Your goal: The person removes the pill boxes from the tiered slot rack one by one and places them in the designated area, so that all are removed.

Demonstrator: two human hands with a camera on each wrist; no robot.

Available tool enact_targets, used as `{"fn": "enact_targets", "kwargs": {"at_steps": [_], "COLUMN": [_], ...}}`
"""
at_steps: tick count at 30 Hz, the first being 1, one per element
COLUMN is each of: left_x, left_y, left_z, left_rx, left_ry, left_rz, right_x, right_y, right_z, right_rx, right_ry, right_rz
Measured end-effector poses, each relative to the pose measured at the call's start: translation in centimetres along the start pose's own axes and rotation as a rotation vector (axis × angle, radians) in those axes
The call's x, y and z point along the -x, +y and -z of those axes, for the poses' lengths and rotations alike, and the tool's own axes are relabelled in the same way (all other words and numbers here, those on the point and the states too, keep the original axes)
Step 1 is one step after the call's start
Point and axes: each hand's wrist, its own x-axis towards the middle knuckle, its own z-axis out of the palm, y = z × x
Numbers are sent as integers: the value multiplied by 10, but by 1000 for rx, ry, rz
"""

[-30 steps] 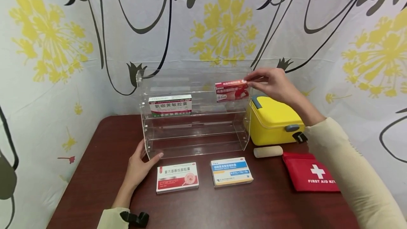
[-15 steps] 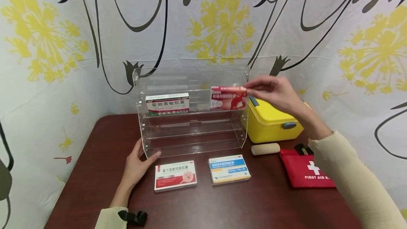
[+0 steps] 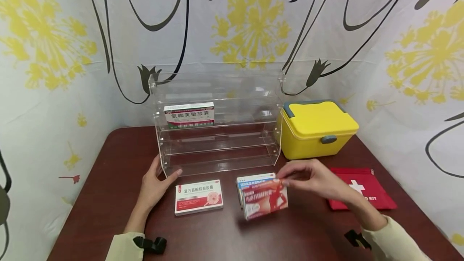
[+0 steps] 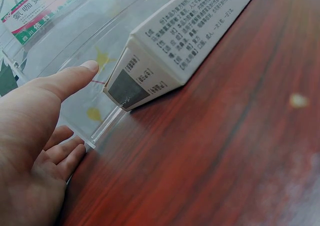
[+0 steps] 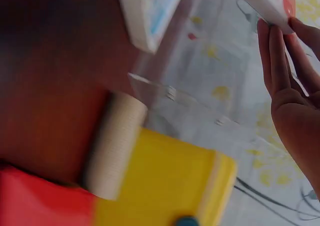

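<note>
The red medicine box point(image 3: 265, 201) has come off the clear rack's point(image 3: 217, 132) top shelf; the right hand point(image 3: 314, 177) is pinching its corner, tilting it over the blue box point(image 3: 250, 180) on the tabletop point(image 3: 217, 237). The left hand point(image 3: 154, 182), fingers relaxed, is resting against the rack's corner.

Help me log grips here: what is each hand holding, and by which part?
The right hand pinches the red medicine box by its upper right corner. The left hand holds nothing; it rests against the clear rack.
</note>
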Motion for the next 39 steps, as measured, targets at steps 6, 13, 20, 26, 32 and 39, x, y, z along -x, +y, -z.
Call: {"fn": "enact_targets", "kwargs": {"at_steps": [6,13,20,26,32,39], "left_x": [1,-2,-3,-3,-3,-2], "left_y": [0,1,1,1,2,1], "left_z": [1,2,0,-1,-2,-1], "left_rx": [-4,-1,5,8,5,4], "left_ry": [3,7,4,7,-2,-5], "left_rz": [10,-9,-10,-7,-2,0], "right_x": [28,45,49,49,50,49], "right_y": [20,38,47,51,52,51], "right_z": [-21,-33,-37,-39,-40,-44], "right_rx": [-71,-64,-15,48,89,112], "right_ry": [-82,-106,-83,-67,-54,-39], "right_rz": [-180,-222,-261,-326,-328,-361]}}
